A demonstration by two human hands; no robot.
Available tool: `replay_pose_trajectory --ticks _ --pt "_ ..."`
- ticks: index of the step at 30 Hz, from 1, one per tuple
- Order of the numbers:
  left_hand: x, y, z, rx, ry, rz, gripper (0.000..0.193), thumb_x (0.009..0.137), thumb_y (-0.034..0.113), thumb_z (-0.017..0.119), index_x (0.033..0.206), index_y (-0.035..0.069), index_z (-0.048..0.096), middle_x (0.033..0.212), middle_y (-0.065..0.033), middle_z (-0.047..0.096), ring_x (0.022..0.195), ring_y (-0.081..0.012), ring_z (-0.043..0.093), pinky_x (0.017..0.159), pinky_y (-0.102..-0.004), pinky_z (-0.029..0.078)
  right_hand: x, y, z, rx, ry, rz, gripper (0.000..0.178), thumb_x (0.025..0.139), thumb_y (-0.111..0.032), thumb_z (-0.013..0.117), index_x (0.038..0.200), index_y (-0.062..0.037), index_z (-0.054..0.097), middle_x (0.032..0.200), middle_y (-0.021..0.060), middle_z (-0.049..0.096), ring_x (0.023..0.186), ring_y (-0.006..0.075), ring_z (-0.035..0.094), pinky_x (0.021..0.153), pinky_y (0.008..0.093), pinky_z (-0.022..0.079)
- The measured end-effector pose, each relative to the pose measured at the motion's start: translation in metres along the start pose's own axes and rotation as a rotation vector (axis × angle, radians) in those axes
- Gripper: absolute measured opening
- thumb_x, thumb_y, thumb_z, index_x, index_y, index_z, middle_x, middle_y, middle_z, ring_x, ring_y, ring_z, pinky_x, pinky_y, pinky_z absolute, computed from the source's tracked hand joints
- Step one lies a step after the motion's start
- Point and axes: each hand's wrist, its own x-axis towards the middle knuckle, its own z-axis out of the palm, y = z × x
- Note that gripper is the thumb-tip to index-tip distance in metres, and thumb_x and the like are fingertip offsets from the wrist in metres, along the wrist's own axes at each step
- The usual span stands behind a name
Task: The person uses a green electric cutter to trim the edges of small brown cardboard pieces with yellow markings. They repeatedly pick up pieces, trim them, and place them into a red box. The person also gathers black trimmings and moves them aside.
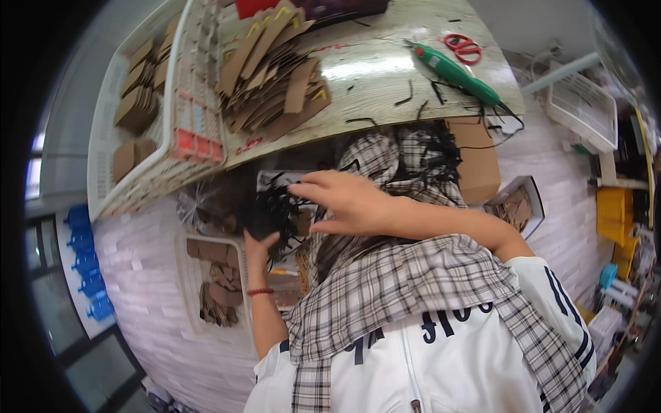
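Observation:
A bunch of thin black strips (265, 213) lies left of my lap, its loose ends sticking out to the right. My left hand (259, 246), with a red bead bracelet on the wrist, is at the bunch's lower side, thumb spread; its other fingers are mostly hidden among the strips. Over the right edge of the bunch, my right hand (348, 203) stretches its fingers to the left, palm down and holding nothing. A checked apron (406, 272) covers my lap, and more black strips (441, 155) lie on the checked cloth near the table edge.
The table (372, 76) carries a pile of brown cardboard pieces (275, 82), a green corded tool (458, 74) and red scissors (463, 49). A white basket (200, 103) of brown pieces stands at left. Below are another basket (182, 275) and an open box (533, 199).

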Motion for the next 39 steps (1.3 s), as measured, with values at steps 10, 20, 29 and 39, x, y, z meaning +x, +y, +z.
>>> replay_pose_trajectory --ticks 10,20,29,39 --pt "-0.008 0.108 0.123 0.149 -0.200 0.503 0.032 0.083 0.000 0.065 0.115 0.000 0.059 0.107 -0.0100 0.062 0.091 -0.0177 0.063 0.081 -0.0285 0.050 -0.207 0.167 -0.040 1.170 0.980 1.086 0.092 0.076 -0.069 0.061 0.137 -0.0028 0.041 0.134 0.0166 0.048 0.120 0.0251 0.049 0.097 0.0366 0.042" --pt "-0.027 0.185 0.247 0.204 -0.728 0.403 0.090 0.071 0.008 0.078 0.146 0.009 0.028 0.143 -0.0154 0.037 0.124 -0.0242 0.045 0.094 -0.0359 0.044 -0.181 0.164 -0.070 1.352 0.813 0.648 0.070 0.075 -0.040 0.078 0.130 -0.0059 0.051 0.121 0.0085 0.059 0.111 0.0187 0.055 0.099 0.0322 0.042" --pt "-0.005 0.176 0.237 0.278 -0.816 0.530 0.096 0.058 0.005 0.087 0.140 0.011 0.037 0.132 -0.0110 0.042 0.121 -0.0237 0.045 0.101 -0.0302 0.038 -0.128 0.077 -0.066 -0.047 0.208 0.306 0.069 0.065 -0.023 0.080 0.128 -0.0100 0.054 0.112 0.0146 0.055 0.104 0.0313 0.052 0.093 0.0401 0.040" --pt "-0.012 0.216 0.195 0.588 -0.725 0.590 0.099 0.052 0.020 0.088 0.137 0.008 0.038 0.145 -0.0275 0.025 0.135 -0.0422 0.030 0.108 -0.0450 0.033 -0.150 0.033 -0.108 0.026 0.256 0.702 0.079 0.062 -0.021 0.081 0.133 -0.0124 0.047 0.124 0.0154 0.049 0.111 0.0323 0.052 0.093 0.0368 0.044"
